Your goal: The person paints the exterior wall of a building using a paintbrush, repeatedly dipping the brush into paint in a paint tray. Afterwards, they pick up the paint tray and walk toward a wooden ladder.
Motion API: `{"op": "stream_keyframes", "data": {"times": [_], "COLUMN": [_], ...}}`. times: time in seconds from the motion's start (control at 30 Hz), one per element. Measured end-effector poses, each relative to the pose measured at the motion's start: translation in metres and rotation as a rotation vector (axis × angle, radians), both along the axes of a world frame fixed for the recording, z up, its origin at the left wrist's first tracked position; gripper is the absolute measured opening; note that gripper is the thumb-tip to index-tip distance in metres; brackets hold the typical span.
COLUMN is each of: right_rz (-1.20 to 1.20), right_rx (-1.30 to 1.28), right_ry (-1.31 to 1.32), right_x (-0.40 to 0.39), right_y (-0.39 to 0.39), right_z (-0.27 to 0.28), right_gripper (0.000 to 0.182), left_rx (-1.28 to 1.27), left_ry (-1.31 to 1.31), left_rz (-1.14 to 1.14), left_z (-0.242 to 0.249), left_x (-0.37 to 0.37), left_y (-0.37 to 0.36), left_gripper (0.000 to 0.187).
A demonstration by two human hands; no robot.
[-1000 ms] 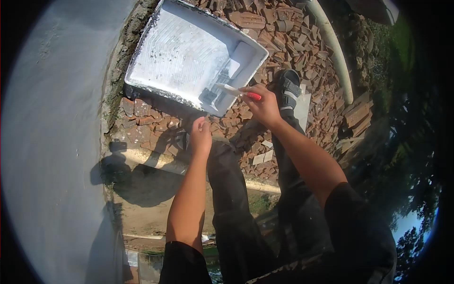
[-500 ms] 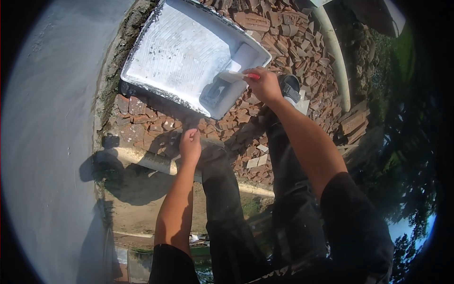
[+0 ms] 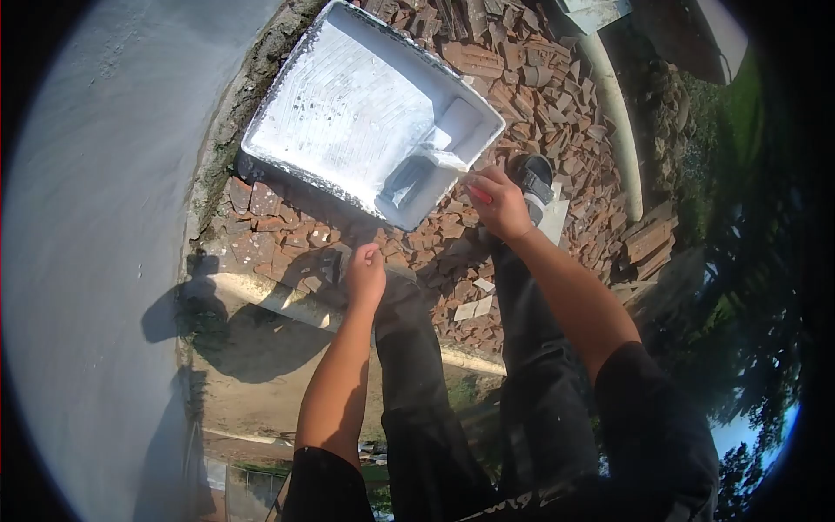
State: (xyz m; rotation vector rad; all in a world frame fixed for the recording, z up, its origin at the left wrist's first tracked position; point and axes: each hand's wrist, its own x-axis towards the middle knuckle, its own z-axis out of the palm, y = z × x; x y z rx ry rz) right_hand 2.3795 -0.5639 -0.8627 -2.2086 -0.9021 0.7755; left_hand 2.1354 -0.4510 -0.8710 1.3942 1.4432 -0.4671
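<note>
Find the tray [image 3: 326, 113] at the top of the view, white inside, set on broken tiles [image 3: 261, 248] next to the rough edge of a grey wall [image 3: 96, 217]. Hold the brush [image 3: 447, 159] by its red handle, closed in the fingers of the right hand [image 3: 503, 204] just outside the rim, with bristles reaching inward over the deep end. Cannot tell from here about contact between bristles and tray. Dip only the tips into the wet-looking paint [image 3: 404, 181], then wipe both faces lightly along the ribbed slope, to shed drips before clearing the rim. See the left hand [image 3: 365, 277] curled nearly closed below the tray, apart from it, apparently with nothing in its hold; perhaps use it to steady the tray. Mind the footing on such loose, uneven ground, likely to slip or to rock the tray. Note also the sandal [image 3: 533, 174] close by the right hand, a pale pipe [image 3: 616, 130] farther right, and a bar [image 3: 300, 306] crossing below the left hand, a likely trip risk in any step back
</note>
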Motion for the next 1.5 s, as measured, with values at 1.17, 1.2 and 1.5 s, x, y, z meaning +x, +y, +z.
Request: {"op": "stream_keyframes", "data": {"times": [1.17,1.2,1.5], "right_rz": [0.446,0.520,0.431], "right_rx": [0.419,0.530,0.708], "right_ry": [0.243,0.185,0.375], "right_x": [0.072,0.078,0.087], "right_y": [-0.063,-0.063,-0.023], "right_z": [0.566,0.568,0.659], "right_gripper": [0.029,0.027,0.017], "left_rx": [0.252,0.316,0.634], "left_ry": [0.321,0.232,-0.334], "left_rz": [0.388,0.411,0.430], "left_z": [0.456,0.458,0.515], "left_x": [-0.116,-0.095,-0.020], "left_y": [-0.135,-0.113,-0.072], "left_gripper": [0.023,0.024,0.032]}}
